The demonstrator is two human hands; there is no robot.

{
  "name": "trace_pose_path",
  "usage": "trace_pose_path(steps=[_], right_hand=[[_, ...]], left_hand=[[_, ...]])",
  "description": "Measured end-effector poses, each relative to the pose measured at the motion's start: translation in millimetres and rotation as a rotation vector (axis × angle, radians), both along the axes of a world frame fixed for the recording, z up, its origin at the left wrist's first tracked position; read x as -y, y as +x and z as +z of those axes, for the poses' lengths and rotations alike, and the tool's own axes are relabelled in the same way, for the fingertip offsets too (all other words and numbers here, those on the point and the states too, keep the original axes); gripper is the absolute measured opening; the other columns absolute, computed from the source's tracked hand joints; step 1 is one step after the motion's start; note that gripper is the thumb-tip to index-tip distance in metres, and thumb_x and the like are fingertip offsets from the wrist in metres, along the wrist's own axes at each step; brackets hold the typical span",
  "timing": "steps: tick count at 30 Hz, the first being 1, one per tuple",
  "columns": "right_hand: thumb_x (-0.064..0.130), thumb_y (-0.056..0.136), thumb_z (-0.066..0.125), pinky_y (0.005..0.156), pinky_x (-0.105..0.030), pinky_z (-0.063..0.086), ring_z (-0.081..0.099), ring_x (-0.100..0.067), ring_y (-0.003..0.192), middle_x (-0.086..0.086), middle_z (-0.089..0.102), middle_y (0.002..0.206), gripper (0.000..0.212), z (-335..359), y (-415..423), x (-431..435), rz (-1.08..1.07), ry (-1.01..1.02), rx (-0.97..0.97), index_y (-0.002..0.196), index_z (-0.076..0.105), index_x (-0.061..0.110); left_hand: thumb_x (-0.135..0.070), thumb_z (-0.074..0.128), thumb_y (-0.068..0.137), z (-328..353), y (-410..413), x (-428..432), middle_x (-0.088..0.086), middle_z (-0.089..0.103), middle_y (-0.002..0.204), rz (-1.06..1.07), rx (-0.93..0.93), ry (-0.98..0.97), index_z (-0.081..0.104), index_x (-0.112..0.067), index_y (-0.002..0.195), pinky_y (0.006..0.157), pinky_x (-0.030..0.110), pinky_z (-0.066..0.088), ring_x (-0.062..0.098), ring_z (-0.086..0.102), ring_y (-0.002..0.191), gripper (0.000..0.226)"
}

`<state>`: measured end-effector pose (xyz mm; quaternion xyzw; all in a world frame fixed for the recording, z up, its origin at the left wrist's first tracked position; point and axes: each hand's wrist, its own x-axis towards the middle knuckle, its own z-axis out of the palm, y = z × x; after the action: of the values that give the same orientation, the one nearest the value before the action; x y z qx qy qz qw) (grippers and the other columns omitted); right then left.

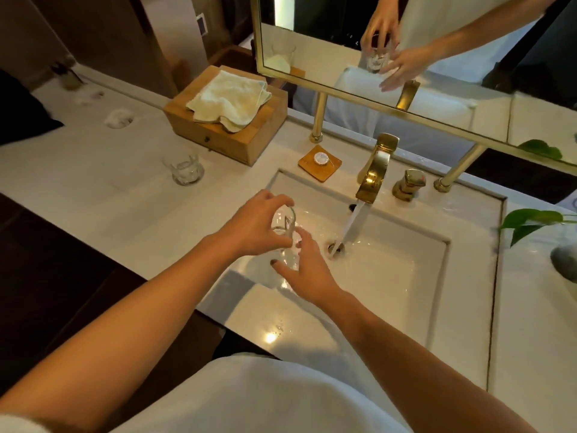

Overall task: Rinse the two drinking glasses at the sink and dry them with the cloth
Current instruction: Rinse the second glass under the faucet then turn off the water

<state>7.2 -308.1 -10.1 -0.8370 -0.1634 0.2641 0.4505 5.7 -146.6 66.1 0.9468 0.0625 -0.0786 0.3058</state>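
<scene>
Hands (281, 245) hold glass (285, 235) over sink (406, 276) left edge.

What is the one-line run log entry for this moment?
step: rinsing | left hand: holds glass over sink | right hand: on glass | tap: running | cloth: on box

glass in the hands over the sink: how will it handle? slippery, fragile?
The glass is probably slippery: the tap is running and the left hand grips it over the wet sink. Likely fragile: clear, thin rim. Its base looks thick, so it may feel bottom-heavy. The right hand steadies it.
</scene>
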Motion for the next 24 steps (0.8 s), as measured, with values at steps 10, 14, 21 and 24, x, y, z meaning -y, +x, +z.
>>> trace_pose_path(steps=[10, 14, 21, 24], right_hand=[[0.066, 0.098, 0.014, 0.117, -0.044, 0.033, 0.018, -0.029, 0.151, -0.003, 0.011, 0.167, 0.064, -53.8, -51.8, 16.1, 0.627, -0.52, 0.351, 0.154, -0.01, 0.046], [0.065, 0.099, 0.016, 0.11, -0.042, 0.039, 0.026, -0.027, 0.147, -0.002, 0.019, 0.165, 0.065, -52.3, -53.1, 15.0, 0.622, -0.518, 0.359, 0.155, -0.008, 0.045], [0.067, 0.098, 0.019, 0.104, -0.039, 0.043, 0.032, -0.023, 0.142, 0.001, 0.027, 0.161, 0.066, -55.2, -51.6, 14.3, 0.612, -0.499, 0.339, 0.154, -0.008, 0.046], [0.067, 0.097, 0.02, 0.102, -0.037, 0.044, 0.033, -0.02, 0.139, 0.003, 0.03, 0.158, 0.067, -56.2, -50.9, 13.5, 0.613, -0.493, 0.329, 0.154, -0.009, 0.046]], left_hand=[[-0.039, 0.081, 0.072, -20.6, -33.4, -106.0, 0.01, 0.043, 0.126, 0.547, -0.083, 0.223, 0.05, -0.026, 0.124, 0.083, 0.039, 0.052, 0.033, 0.056, 0.102, 0.061], [-0.04, 0.078, 0.074, -25.7, -36.7, -131.6, 0.009, 0.04, 0.127, 0.663, -0.138, 0.27, 0.048, -0.024, 0.125, 0.076, 0.034, 0.045, 0.033, 0.056, 0.102, 0.061], [-0.04, 0.073, 0.077, -34.5, -30.4, -162.7, 0.009, 0.04, 0.132, 0.748, -0.19, 0.307, 0.045, -0.024, 0.133, 0.086, 0.04, 0.049, 0.036, 0.051, 0.116, 0.065], [-0.041, 0.072, 0.077, -37.5, -28.6, -173.3, 0.01, 0.039, 0.132, 0.745, -0.209, 0.317, 0.044, -0.023, 0.134, 0.087, 0.042, 0.05, 0.038, 0.05, 0.117, 0.065]])
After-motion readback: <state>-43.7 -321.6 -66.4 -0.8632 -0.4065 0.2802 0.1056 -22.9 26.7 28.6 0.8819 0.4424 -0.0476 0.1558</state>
